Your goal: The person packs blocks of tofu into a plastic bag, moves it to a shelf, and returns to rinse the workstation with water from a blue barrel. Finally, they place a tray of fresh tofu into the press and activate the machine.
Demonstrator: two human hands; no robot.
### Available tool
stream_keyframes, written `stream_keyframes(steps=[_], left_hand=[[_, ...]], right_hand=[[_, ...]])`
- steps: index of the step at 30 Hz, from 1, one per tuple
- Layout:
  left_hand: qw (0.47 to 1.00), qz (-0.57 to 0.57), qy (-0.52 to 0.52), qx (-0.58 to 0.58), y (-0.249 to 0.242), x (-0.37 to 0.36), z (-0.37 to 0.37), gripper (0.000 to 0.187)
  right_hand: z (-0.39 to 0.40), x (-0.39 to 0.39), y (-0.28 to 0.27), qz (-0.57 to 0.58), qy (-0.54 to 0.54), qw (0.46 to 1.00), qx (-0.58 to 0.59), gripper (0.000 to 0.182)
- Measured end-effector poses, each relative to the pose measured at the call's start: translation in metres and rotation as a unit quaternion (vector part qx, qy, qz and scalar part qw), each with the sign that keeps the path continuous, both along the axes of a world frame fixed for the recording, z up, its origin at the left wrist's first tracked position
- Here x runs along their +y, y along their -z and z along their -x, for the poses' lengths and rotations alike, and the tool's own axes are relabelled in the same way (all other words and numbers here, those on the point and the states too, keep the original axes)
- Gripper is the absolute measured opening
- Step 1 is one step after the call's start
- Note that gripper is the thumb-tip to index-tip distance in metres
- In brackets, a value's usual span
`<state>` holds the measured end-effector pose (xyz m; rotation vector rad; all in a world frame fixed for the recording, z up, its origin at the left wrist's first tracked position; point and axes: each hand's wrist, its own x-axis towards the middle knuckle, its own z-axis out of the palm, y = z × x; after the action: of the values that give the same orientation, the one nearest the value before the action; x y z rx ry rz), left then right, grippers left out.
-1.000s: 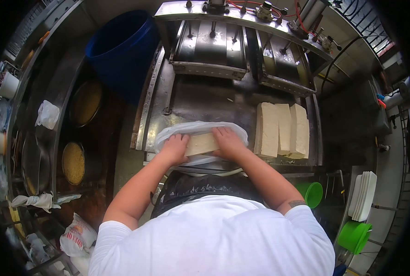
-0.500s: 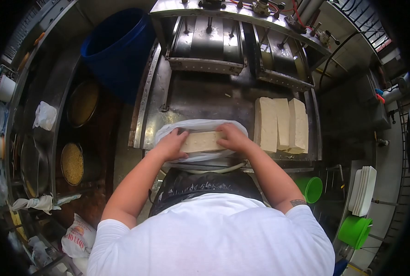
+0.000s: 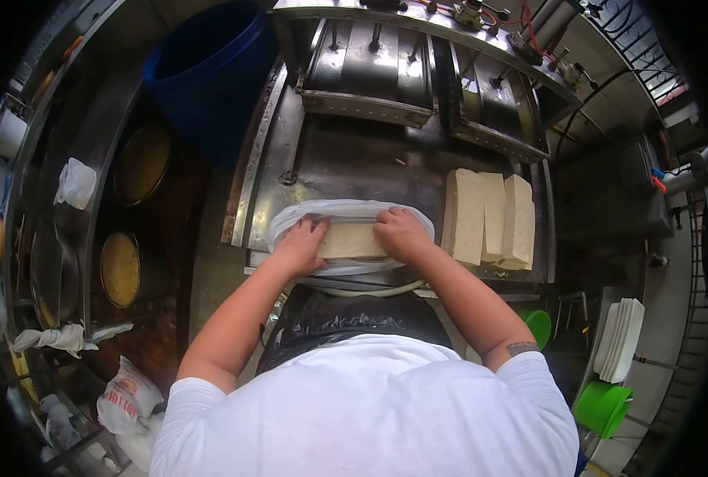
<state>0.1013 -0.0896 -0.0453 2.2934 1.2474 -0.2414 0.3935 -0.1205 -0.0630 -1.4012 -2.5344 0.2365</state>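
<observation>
A long pale block of tofu (image 3: pixel 348 242) lies inside an opened white plastic bag (image 3: pixel 338 208) at the near edge of the metal table. My left hand (image 3: pixel 300 245) grips the block's left end, fingers over the top and thumb along the near side. At the right end, my right hand (image 3: pixel 401 234) holds the block with curled fingers, partly inside the bag's edge. Both ends of the block are hidden under my hands. Beside my right hand, several cut tofu slabs (image 3: pixel 465 216) stand side by side on the table.
Metal press frames (image 3: pixel 366 107) stand at the back of the steel table (image 3: pixel 346 163). A blue barrel (image 3: pixel 211 95) is at the left, with round containers of yellowish grains (image 3: pixel 121 270) below. Green buckets (image 3: pixel 603 407) and stacked white boards (image 3: pixel 618 342) are at right.
My left hand has turned flatter over the block's left end, and my right fingers have curled in more at the right end. The block stays in the bag; the view has shifted slightly.
</observation>
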Motion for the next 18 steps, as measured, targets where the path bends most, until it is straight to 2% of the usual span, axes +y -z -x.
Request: stream_keyframes(steps=[5, 9, 16, 18], left_hand=[[1.000, 0.007, -0.008, -0.008, 0.001, -0.001, 0.001, 0.109], [1.000, 0.017, -0.011, -0.004, -0.002, -0.001, 0.001, 0.107], [1.000, 0.001, -0.005, -0.014, 0.006, -0.002, 0.005, 0.104], [1.000, 0.014, -0.002, -0.012, 0.002, 0.001, 0.004, 0.105]], right_hand=[[0.015, 0.003, -0.020, 0.055, 0.025, 0.996, -0.072, 0.011], [0.023, 0.007, -0.013, 0.088, 0.038, 0.990, -0.103, 0.011], [0.020, 0.008, 0.011, 0.032, 0.057, 0.992, -0.110, 0.011], [0.003, 0.009, 0.003, 0.040, 0.111, 0.993, -0.020, 0.012]])
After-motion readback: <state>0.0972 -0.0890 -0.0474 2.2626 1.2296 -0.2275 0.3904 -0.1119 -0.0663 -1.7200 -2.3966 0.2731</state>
